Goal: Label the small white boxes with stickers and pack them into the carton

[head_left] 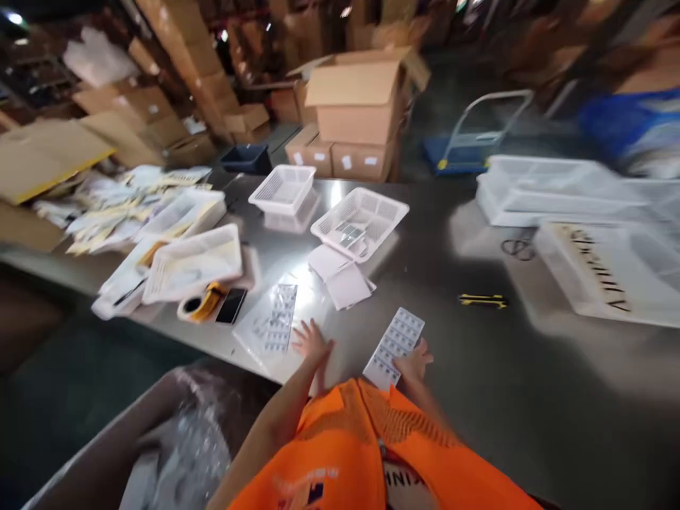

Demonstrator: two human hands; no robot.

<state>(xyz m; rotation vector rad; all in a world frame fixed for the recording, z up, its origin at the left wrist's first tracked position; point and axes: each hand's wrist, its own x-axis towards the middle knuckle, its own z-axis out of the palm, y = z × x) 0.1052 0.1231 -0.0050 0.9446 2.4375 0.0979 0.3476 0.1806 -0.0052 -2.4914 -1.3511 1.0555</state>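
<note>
My left hand has its fingers spread over the metal table, just right of a printed sheet of small labels. That sheet lies on or inside a clear plastic bag; which one I cannot tell. A second label sheet, white with rows of small dark prints, is gripped at its right edge by my right hand, the thumb over its face. Beyond my hands, some white cards lie in front of a white plastic basket.
A phone and tape rolls lie left, near white trays and a pile of papers. On the right are a yellow-black tool, black scissors and white bins. Open cardboard boxes stand behind the table.
</note>
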